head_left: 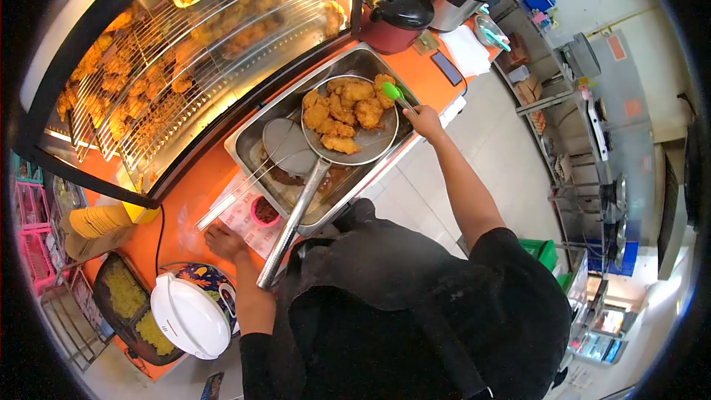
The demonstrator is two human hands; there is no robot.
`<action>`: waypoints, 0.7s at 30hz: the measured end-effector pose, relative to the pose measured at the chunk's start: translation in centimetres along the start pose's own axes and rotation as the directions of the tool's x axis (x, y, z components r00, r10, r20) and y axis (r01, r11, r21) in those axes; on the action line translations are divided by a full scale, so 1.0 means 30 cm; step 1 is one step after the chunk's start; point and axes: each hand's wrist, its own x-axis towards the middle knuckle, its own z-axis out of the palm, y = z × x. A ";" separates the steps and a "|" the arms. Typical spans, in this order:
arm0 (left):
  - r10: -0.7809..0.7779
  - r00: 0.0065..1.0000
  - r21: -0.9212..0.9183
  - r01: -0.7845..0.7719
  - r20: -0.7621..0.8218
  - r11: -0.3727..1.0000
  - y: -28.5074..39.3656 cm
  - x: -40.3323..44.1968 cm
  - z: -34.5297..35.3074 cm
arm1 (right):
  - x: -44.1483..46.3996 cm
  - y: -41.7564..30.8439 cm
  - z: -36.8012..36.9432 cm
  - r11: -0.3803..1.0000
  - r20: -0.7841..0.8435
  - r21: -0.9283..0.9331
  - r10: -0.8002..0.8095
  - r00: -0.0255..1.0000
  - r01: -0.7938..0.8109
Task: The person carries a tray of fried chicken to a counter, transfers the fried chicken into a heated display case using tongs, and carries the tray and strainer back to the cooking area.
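Observation:
My right hand [424, 122] is closed on the metal handle of green-tipped tongs [392, 92], whose tip touches a piece of fried chicken [384, 83] at the right rim of a round strainer [363, 150]. Several more golden pieces [342, 107] lie in the strainer, which rests over a steel tray [235, 137]. Its long perforated handle [296, 215] points down towards my body. My left hand [226, 243] is low over the orange counter, beside printed paper and just below the handle end of a wire skimmer [237, 191]; its fingers are blurred.
A lit display case [178, 89] with racks of fried chicken stands behind the tray. A pink-rimmed cup [264, 210] sits by the tray. At lower left are a white-lidded container [191, 317] and yellow food in a black tray [124, 289]. Cookers [396, 11] and a phone [446, 69] are upper right.

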 end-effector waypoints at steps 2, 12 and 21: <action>0.003 1.000 -0.012 -0.003 -0.006 1.000 -0.002 -0.004 0.000 | -0.040 0.002 -0.033 0.997 -0.016 0.065 -0.026 1.000 0.027; -0.031 0.999 -0.002 0.031 0.007 1.000 0.007 -0.002 -0.002 | -0.158 -0.010 -0.023 0.959 0.239 -0.041 -0.262 0.935 0.279; -0.011 1.000 -0.040 0.011 -0.011 0.999 0.025 -0.002 -0.038 | -0.199 -0.084 -0.097 0.955 0.276 -0.221 -0.131 0.952 0.195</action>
